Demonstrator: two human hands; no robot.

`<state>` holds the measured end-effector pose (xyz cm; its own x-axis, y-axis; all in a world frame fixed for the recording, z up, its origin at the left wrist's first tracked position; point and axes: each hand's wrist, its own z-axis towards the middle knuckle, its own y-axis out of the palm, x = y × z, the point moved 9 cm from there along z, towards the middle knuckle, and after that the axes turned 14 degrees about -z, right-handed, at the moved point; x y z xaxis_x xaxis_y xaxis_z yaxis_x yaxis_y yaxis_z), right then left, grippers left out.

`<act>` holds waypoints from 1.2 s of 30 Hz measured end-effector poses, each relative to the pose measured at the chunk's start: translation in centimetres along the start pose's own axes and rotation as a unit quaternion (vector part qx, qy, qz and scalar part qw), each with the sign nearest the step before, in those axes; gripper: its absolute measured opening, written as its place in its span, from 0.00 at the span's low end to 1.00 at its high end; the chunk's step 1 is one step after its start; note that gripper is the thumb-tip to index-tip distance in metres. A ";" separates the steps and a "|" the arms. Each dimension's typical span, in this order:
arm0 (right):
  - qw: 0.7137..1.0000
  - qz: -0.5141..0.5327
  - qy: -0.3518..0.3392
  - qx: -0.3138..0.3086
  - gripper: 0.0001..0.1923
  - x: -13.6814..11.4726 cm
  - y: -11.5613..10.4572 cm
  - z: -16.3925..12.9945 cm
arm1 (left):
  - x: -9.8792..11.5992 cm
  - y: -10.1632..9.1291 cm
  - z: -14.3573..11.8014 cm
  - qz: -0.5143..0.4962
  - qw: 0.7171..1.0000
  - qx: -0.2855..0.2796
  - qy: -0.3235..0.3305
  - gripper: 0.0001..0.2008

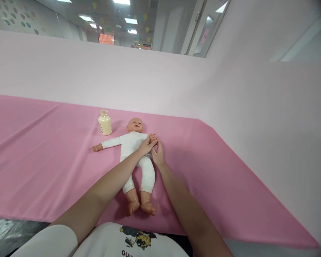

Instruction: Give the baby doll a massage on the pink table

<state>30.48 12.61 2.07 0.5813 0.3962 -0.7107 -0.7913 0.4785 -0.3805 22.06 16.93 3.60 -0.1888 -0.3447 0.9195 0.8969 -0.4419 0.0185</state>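
A baby doll (135,157) in a white bodysuit lies on its back on the pink cloth (42,160), head away from me and bare feet toward me. My left hand (147,145) reaches across the doll's torso and holds the small hand of the arm on the right. My right hand (157,153) meets it from the right, with fingers closed on that same arm. The doll's other arm stretches out flat to the left.
A cream-coloured bottle (105,122) stands upright to the left of the doll's head. The pink cloth covers the table, with pale pink backdrop walls (230,89) behind and to the right. The table's near edge lies just below the doll's feet.
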 end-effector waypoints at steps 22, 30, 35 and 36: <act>1.000 0.018 0.008 0.001 0.23 0.8 0.2 0.0 | -0.2 -0.2 -0.1 -0.004 0.999 0.020 -0.037 0.17; 0.999 0.039 0.021 0.023 0.24 0.9 -0.3 -0.2 | 0.6 0.4 -0.1 -0.025 1.000 -0.010 -0.014 0.25; 0.997 0.055 0.041 0.031 0.20 0.5 -0.8 -0.1 | 0.8 1.0 -0.2 -0.071 0.997 -0.041 -0.004 0.22; 0.997 0.060 0.048 0.031 0.20 0.6 -0.8 -0.1 | 0.8 1.0 -0.2 -0.076 0.996 -0.043 -0.007 0.22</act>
<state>31.46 12.36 1.91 0.4604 0.3774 -0.8035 -0.8390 0.4808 -0.2549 22.77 16.01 4.25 -0.3138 -0.2576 0.9139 0.8203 -0.5582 0.1243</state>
